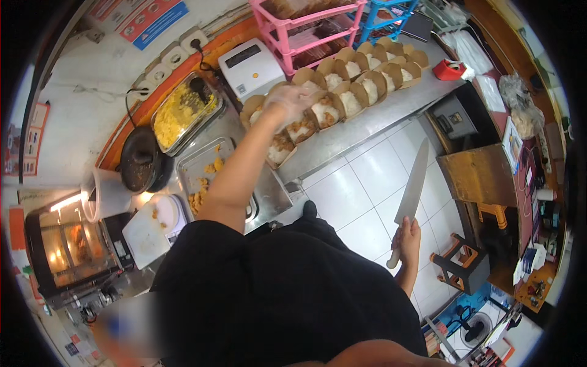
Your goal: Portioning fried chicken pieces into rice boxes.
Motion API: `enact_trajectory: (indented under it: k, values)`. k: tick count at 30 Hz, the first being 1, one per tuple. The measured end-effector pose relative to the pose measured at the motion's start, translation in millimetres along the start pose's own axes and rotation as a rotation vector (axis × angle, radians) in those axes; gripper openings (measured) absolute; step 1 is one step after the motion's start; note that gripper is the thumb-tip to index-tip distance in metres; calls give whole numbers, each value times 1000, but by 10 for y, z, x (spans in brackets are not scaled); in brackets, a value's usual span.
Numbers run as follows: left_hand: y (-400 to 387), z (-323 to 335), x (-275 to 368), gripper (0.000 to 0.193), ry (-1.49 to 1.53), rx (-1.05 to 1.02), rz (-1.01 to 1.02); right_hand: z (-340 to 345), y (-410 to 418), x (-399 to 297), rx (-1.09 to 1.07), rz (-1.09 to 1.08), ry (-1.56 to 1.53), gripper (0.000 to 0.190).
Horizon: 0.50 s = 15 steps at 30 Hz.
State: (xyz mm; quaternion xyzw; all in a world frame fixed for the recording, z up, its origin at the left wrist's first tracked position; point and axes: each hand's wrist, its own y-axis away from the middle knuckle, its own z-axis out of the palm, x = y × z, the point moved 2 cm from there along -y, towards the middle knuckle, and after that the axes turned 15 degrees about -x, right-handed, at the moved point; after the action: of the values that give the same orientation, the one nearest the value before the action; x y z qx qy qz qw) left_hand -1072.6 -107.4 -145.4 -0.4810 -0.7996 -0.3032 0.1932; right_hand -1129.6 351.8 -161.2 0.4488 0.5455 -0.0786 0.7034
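Observation:
My left hand, in a clear plastic glove, reaches over the paper food boxes on the steel counter. Its fingers are bent above a box; whether they pinch anything is hidden. Close under it, a box of rice with browned, fried-looking pieces stands beside another topped box. Farther along the rows, several open boxes hold white rice, such as one to the right. My right hand grips the handle of a large kitchen knife, its broad blade pointing away from me above the tiled floor.
Left of the boxes are a metal tray of fried pieces, a pan of yellow food and a kitchen scale. A white printer and pink rack stand behind. A black stool is at right.

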Motion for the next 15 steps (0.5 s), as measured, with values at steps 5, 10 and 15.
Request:
enact_trajectory:
  k: [5, 10, 15]
  values:
    - [1702, -394, -1103, 30, 410, 369, -106, 156, -402, -309, -94, -115, 168, 26]
    - [3691, -387, -1749, 35, 496, 837, -435, 358, -718, -614, -173, -163, 201, 26]
    - [5358, -67, -2413, 41, 344, 978, -1049, 886, -955, -1034, -394, -264, 253, 22]
